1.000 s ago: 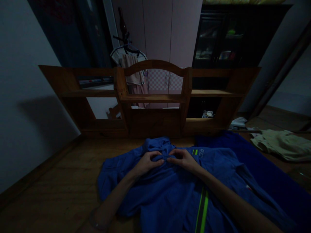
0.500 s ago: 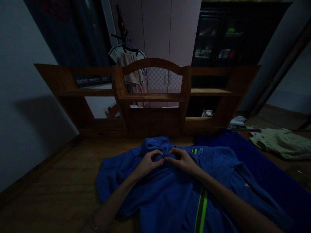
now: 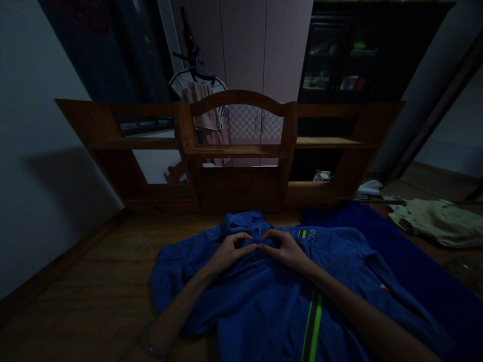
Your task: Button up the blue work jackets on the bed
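- Hands meet at the upper middle of a blue jacket: the left hand and the right hand are fingertip to fingertip just below the collar.
- Each hand is curled, with thumb and fingers pinching a small ridge of the jacket's cloth between them; both forearms lie across the garment.
- The jacket is spread front up on a wooden floor, collar toward the far side, with its nearer part running out of view at the bottom edge.
- A bright green stripe runs down the jacket beside the right forearm (a short green mark also sits near the right hand).
- A darker blue cloth lies touching the jacket on its right.
- A pale green garment lies further right, apart from both.
- A wooden shelf unit stands just beyond the collar.
- Behind it are pink wardrobe doors and clothes on a hanger; the room is dim, so finer detail cannot be made out.
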Tool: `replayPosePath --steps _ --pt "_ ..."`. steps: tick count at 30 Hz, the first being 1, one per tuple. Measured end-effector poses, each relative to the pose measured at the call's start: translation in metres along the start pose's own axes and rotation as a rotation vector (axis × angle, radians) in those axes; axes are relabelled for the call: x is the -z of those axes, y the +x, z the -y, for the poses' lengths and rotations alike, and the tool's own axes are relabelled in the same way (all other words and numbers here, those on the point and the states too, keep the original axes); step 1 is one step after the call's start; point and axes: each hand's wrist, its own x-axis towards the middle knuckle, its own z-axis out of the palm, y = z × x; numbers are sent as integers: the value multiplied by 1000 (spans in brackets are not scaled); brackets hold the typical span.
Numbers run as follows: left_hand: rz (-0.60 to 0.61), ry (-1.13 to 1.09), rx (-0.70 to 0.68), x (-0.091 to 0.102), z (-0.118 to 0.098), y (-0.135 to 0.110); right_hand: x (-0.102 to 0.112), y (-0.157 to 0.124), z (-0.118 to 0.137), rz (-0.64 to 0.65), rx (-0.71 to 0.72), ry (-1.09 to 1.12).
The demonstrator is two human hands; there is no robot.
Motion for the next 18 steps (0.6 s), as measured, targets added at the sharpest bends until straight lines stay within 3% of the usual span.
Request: replayPosePath --steps 5,9,18 --pt "-139 160 -86 -4 4 2 0 -5 6 -15 146 -127" --pt "-227 253 -137 -7 6 2 1 -5 4 -20 164 -163" --pt "-241 335 -240 -6 5 0 -2 -4 1 -16 151 -105"
